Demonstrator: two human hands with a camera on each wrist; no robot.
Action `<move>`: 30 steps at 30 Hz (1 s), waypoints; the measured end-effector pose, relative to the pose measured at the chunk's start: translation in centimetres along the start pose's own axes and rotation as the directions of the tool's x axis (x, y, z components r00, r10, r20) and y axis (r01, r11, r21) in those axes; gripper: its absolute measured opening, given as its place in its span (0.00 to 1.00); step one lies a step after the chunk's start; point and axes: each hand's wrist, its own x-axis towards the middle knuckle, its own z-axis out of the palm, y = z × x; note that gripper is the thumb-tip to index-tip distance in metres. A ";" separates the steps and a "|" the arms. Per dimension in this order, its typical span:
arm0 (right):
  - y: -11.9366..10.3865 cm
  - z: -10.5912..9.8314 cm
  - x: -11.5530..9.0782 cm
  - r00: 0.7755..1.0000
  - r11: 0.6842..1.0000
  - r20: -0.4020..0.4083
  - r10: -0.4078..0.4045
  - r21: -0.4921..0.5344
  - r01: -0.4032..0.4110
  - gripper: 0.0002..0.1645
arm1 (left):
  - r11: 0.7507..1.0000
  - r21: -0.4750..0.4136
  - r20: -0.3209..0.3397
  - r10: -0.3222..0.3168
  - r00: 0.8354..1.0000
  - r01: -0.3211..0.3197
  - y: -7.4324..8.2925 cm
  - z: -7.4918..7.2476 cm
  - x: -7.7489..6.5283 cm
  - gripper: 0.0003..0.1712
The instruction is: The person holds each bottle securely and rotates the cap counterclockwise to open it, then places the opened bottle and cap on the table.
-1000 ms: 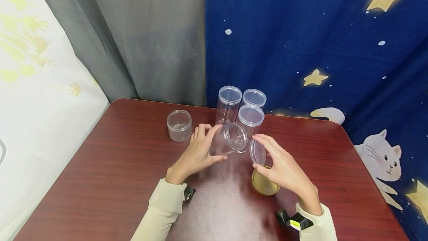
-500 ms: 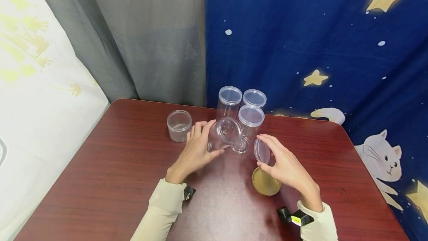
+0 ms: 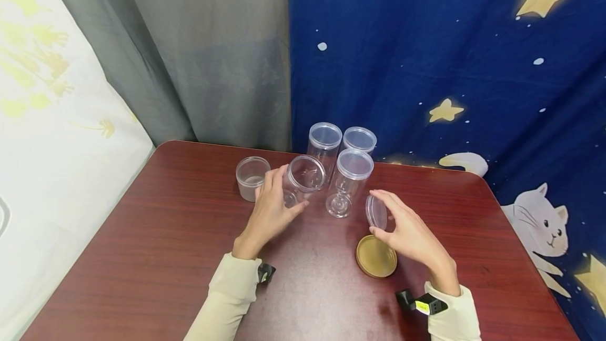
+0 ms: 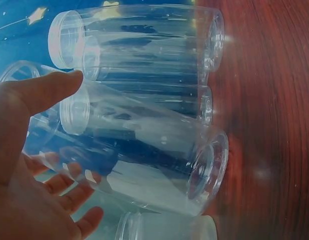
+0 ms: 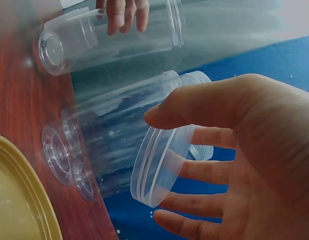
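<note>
Works at a reddish-brown desk, before a blue curtain and a grey curtain. Holds a tilted jar, tall and clear, over the left part of the jar group, mouth uncovered and see-through down to the base. Cannot tell whether touching the desk at that base. Faces three capped jars near the far edge, upright and close together: a front jar, clear through to its round foot, a back-left jar and a back-right jar. Has the back-right jar mostly blocked by the front jar, and the back-left jar crossed low down by the tilted jar. Grasps the tilted jar with the left hand, fingers and thumb curved round its wall. Pinches with the right hand, by the rim, a clear lid. Has a short jar upright just beside the left fingers, cloudy low down; cannot tell its contents. Keeps a gold lid flat on the desk near the right thumb. Holds the clear lid on edge, raised, apart from the front jar.
</note>
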 end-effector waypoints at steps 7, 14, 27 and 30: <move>0.8 0.1 0.1 1.000 0.998 -0.007 -0.003 0.060 0.004 0.46 | 0.997 -0.026 -0.007 -0.069 0.998 0.069 -0.3 -0.2 0.1 0.53; 1.8 0.1 0.1 1.000 0.991 -0.009 0.016 0.131 -0.014 0.44 | 0.990 -0.053 -0.007 -0.131 0.991 0.130 -0.7 -0.4 0.3 0.53; 2.9 0.1 0.0 0.994 0.971 0.035 0.107 0.211 -0.112 0.45 | 0.970 -0.105 -0.013 -0.222 0.975 0.219 -1.4 -0.7 0.4 0.56; 3.0 0.3 0.0 0.992 0.971 0.036 0.117 0.206 -0.122 0.44 | 0.967 -0.111 -0.017 -0.232 0.973 0.229 -1.5 -0.6 0.4 0.56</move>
